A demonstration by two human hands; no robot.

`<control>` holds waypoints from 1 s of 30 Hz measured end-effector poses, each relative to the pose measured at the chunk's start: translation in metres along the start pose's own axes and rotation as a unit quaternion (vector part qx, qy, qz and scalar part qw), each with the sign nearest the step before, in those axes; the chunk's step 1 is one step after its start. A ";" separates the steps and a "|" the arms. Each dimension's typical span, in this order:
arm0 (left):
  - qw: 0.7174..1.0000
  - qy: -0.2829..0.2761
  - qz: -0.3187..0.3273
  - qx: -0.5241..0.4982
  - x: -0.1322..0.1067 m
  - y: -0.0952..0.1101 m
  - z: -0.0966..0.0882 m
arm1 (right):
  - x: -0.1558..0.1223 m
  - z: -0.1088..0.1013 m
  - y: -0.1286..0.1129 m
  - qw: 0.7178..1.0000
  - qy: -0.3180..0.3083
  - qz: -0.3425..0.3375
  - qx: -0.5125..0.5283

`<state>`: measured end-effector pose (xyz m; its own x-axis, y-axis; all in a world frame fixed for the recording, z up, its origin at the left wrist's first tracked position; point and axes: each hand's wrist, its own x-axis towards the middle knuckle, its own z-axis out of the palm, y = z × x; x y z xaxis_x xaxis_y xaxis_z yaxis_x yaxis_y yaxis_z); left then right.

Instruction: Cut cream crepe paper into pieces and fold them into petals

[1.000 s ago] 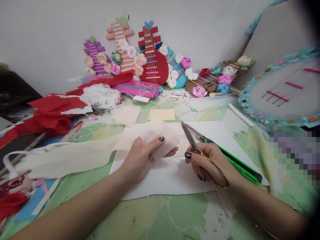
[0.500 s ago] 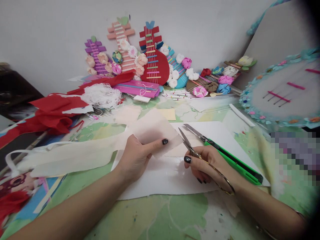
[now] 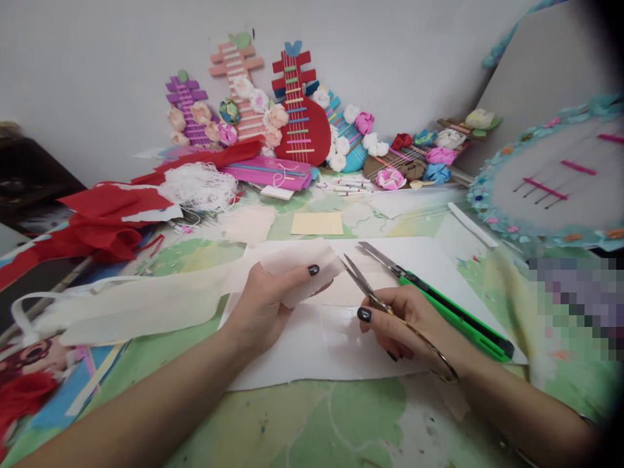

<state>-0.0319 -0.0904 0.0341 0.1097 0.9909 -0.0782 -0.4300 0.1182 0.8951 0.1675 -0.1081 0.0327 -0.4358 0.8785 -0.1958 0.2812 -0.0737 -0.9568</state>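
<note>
My left hand (image 3: 266,299) is closed on a small pale pinkish sheet, perhaps crepe paper (image 3: 319,250), with the thumb on top and the fingers beneath. In my right hand (image 3: 404,322) is a pair of scissors (image 3: 359,281), blades pointing up and left. Their tips lie just beside the right edge of the pale sheet; whether they touch it I cannot tell. Below both hands is a white sheet (image 3: 302,354) on the table. A green utility knife (image 3: 453,317) with its blade out rests on that sheet, right beside my right hand.
A cream strip (image 3: 146,305) extends left of my left hand. Ahead are a yellow paper piece (image 3: 316,223), white string (image 3: 199,187) and red material (image 3: 112,208). Lute-shaped crafts with flowers, including a red one (image 3: 307,130), lean against the wall. A decorated board (image 3: 550,169) stands right.
The pale sheet has tilted and dropped lower in my left hand, uncovering more of the yellow paper. The scissors have shifted slightly left.
</note>
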 end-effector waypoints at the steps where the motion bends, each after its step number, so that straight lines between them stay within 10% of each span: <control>1: 1.000 -0.002 -0.002 -0.004 0.000 0.000 0.000 | 0.000 0.000 0.000 1.000 0.003 0.002 -0.002; 30: 0.997 -0.035 -0.067 -0.036 -0.004 -0.005 0.003 | 0.002 0.000 0.007 0.999 0.018 -0.003 -0.033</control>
<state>-0.0278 -0.0946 0.0308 0.2308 0.9595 -0.1613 -0.4712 0.2552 0.8443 0.1685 -0.1072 0.0253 -0.4061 0.8957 -0.1810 0.3353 -0.0382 -0.9413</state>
